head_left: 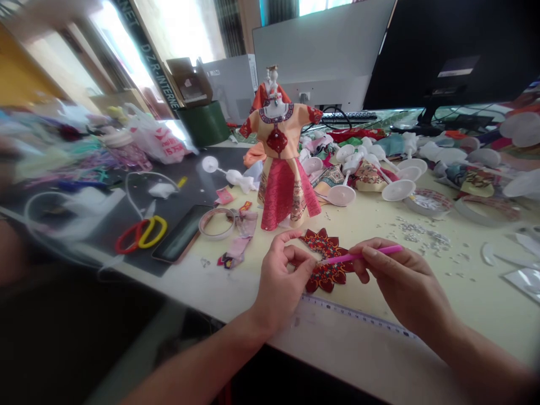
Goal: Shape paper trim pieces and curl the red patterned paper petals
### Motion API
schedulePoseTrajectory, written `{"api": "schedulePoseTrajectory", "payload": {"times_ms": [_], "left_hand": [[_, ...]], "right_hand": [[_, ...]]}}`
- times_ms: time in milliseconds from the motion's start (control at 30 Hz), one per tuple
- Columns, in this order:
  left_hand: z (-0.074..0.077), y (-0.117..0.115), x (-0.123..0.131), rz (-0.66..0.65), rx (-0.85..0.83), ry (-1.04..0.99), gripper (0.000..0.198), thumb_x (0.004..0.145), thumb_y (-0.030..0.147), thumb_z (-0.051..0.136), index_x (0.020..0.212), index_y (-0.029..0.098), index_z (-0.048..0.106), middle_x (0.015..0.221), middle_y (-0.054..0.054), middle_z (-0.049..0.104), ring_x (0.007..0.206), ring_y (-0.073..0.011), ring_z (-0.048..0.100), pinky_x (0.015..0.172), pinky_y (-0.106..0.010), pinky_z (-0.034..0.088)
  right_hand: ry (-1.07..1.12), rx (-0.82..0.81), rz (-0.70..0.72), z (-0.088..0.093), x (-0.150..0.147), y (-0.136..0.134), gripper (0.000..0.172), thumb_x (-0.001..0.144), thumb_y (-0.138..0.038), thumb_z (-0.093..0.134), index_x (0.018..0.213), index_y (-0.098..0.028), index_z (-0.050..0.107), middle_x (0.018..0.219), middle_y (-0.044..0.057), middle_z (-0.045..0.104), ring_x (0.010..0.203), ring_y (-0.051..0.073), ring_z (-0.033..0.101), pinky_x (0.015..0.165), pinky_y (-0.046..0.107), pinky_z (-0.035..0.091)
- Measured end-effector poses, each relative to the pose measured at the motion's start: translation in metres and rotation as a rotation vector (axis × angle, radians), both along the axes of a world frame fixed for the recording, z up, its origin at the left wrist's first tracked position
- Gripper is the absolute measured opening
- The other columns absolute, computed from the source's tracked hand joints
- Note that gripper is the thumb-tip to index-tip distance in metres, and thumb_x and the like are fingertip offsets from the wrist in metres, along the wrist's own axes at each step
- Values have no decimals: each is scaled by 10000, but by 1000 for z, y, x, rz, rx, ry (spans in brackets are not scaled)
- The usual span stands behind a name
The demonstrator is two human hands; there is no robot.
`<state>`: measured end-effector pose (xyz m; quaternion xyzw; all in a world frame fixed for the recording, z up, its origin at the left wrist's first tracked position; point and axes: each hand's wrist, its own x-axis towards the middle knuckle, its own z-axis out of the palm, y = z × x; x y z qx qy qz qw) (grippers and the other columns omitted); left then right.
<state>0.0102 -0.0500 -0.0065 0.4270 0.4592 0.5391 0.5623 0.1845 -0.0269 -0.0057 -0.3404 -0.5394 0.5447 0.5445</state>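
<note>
Holding a slim pink tool (343,258) in a narrow pinch of thumb and fingers, the right hand (400,284) sets its tip close against the left hand (280,275), whose own grip is drawn tight at the inner edge of the red petalled collar (331,274). That collar lies near the middle of the bench (240,292), just beyond a tape measure (358,316) and just on the near side of a standing dressed doll (280,135). Fingers hide the exact contact, so whether some tiny piece is caught there as well I cannot tell. The likeliest mishap is a slip of the tool: its tip points at the left fingertips, and too firm a push could jab the skin or mark the printed pattern. The collar looks thin and seems pinched at one side only, so a sideways drag might twist it or skid it over the tape measure. A forward jolt of the left knuckles could knock the doll, which looks tall for its base. Farther right, small loose pieces (426,233) lie scattered, and a careless sweep of the right hand could spread them or send some under the collar.
</note>
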Motion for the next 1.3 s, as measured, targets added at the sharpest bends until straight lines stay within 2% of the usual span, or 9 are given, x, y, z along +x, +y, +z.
{"api": "schedulePoseTrajectory", "payload": {"times_ms": [400, 600, 833, 1033, 1167, 1300], "left_hand": [[0, 1, 0, 4, -7, 35, 431, 786, 182, 620, 1153, 198, 396, 676, 59, 555, 505, -113, 592, 509, -236, 495], [2, 1, -1, 16, -3, 70, 450, 777, 206, 635, 1160, 189, 401, 679, 51, 571, 504, -103, 570, 484, -212, 482], [-2, 4, -3, 15, -16, 31, 436, 772, 213, 639, 1146, 193, 415, 682, 47, 583, 569, -117, 586, 537, -226, 481], [-3, 5, -1, 68, 1, 50, 348, 783, 190, 622, 1091, 186, 460, 695, 43, 592, 664, -97, 574, 657, -211, 456], [1, 4, -6, 51, 70, 184, 292, 803, 169, 575, 1079, 199, 483, 737, 32, 596, 689, -104, 570, 683, -226, 456], [2, 1, -30, -8, 211, 531, 224, 803, 142, 568, 1018, 203, 554, 748, 17, 605, 731, -119, 590, 748, -245, 456]], "right_hand": [[-11, -53, 54, 0, 2, 2, 173, 814, -310, 633, 744, -158, 675, 532, 10, 564, 502, 117, 507, 488, 233, 462], [-72, -51, 129, -5, -3, -6, 180, 837, -310, 622, 761, -158, 681, 559, 16, 560, 560, 135, 551, 512, 236, 460], [-79, 137, -27, -5, 2, -2, 169, 862, -264, 583, 744, -191, 680, 550, -7, 541, 483, 104, 508, 475, 233, 468], [-41, -9, -56, -6, 3, 4, 159, 828, -301, 619, 742, -168, 630, 528, -5, 547, 466, 104, 499, 451, 224, 444], [-17, -111, -33, -8, 4, 6, 182, 805, -321, 645, 744, -167, 568, 546, 3, 580, 472, 104, 507, 446, 213, 440], [-68, -122, -15, -11, 4, 6, 195, 789, -334, 668, 743, -169, 575, 575, 17, 611, 507, 121, 549, 462, 221, 458]]}}
